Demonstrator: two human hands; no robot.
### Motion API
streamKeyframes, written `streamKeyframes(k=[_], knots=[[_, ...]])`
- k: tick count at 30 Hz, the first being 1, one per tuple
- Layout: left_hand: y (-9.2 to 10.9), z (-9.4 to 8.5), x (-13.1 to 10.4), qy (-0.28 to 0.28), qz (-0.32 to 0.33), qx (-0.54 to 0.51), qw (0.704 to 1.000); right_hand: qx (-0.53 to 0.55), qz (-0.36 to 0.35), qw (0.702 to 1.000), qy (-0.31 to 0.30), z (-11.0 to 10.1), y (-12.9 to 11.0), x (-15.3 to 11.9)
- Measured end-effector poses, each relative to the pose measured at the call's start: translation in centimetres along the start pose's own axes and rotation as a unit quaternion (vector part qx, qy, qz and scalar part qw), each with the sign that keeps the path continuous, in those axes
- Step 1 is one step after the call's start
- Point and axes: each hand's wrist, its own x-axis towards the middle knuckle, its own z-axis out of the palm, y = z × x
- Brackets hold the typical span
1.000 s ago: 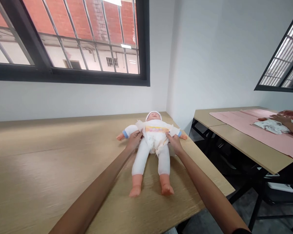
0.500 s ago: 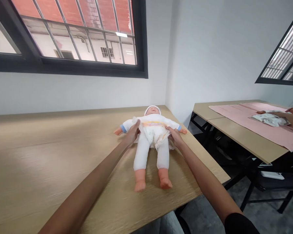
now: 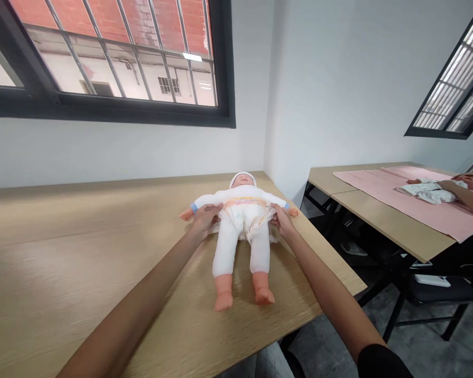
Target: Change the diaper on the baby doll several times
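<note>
A baby doll [image 3: 224,252] in white clothes and a white cap lies on its back on the wooden table [image 3: 102,252], feet toward me and arms spread. Around its hips is a white diaper [image 3: 244,214] with a coloured band at the waist. My left hand [image 3: 207,216] grips the diaper's edge at the doll's hip on the left, fingers closed. On the other side my right hand [image 3: 283,218] pinches the diaper's ruffled edge, which stands out from the hip. The doll's bare feet and blue cuffs show.
At the right a second table [image 3: 362,205] bears a pink mat [image 3: 425,215]. Another doll [image 3: 429,190] lies there, with another person's arm [image 3: 465,197] reaching over it. Below stands a dark chair [image 3: 437,294] holding a white object. A barred window is above my table.
My left hand has lowered from the doll's waist to the hip and shifted slightly outward. My right hand stays at the diaper's other edge. The view has turned slightly to the right.
</note>
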Motion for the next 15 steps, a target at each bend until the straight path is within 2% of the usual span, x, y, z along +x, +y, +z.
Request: streamKeyframes(k=[2,4,5,7,8,10,11,12,15], knots=[[1.4,0.2,-0.2,0.068,0.052,0.023,0.996,0.087,-0.006,0.996,0.005,-0.9,-2.0,0.0],[3.3,1.2,-1.3,0.155,0.18,0.078,0.968,0.221,-0.018,0.975,-0.008,-1.8,-4.7,-0.4],[4.3,2.2,-2.3,0.151,0.23,0.089,0.957,0.284,-0.042,0.958,-0.014,-2.1,-6.0,-0.9],[5.7,4.8,-4.9,0.073,0.279,0.086,0.954,0.379,-0.093,0.92,-0.028,-1.9,-8.3,-2.0],[6.0,6.5,-6.3,0.005,0.287,0.072,0.955,0.409,-0.106,0.905,-0.038,-1.4,-9.1,-2.6],[5.9,9.9,-8.8,-0.138,0.273,0.039,0.951,0.442,-0.104,0.889,-0.06,0.4,-10.3,-3.6],[5.6,11.5,-9.8,-0.18,0.262,0.023,0.948,0.452,-0.098,0.884,-0.067,1.5,-10.7,-4.0],[5.2,12.8,-10.6,-0.189,0.259,0.008,0.947,0.463,-0.09,0.879,-0.07,2.6,-11.1,-4.3],[4.0,15.0,-11.5,-0.118,0.253,-0.05,0.959,0.505,-0.073,0.857,-0.07,5.4,-12.2,-4.6]])
